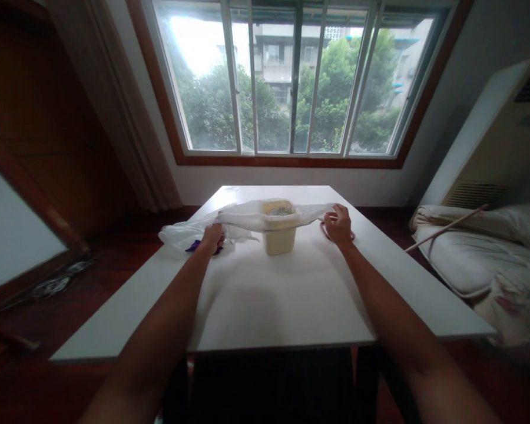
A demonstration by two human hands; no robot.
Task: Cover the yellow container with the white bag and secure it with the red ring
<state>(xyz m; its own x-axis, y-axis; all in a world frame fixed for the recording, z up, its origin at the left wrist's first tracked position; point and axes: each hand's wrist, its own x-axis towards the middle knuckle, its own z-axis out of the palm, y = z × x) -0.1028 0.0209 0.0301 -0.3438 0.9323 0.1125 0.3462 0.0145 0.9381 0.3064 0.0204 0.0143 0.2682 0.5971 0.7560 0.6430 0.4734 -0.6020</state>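
A pale yellow bin (pixel 279 242) stands upright on the white table (pixel 265 306). A thin white plastic bag (pixel 242 215) is stretched sideways around its rim, with whitish contents showing inside the opening. On the left, my left hand (pixel 214 237) is closed on the bag, and more of the bag spreads out beyond it. My right hand (pixel 338 224) pinches the bag's other end, right of the bin. Under my left hand lies something purple (pixel 195 246), partly covered. A pinkish-red ring-shaped thing (pixel 324 231) sits beneath my right hand, mostly hidden.
Past the table's far edge is a wide window (pixel 291 88). To the right are a cushioned seat (pixel 463 259) with a thin stick (pixel 450 227) across it and a tall air conditioner (pixel 486 135). Cables (pixel 57 285) lie on the floor at left.
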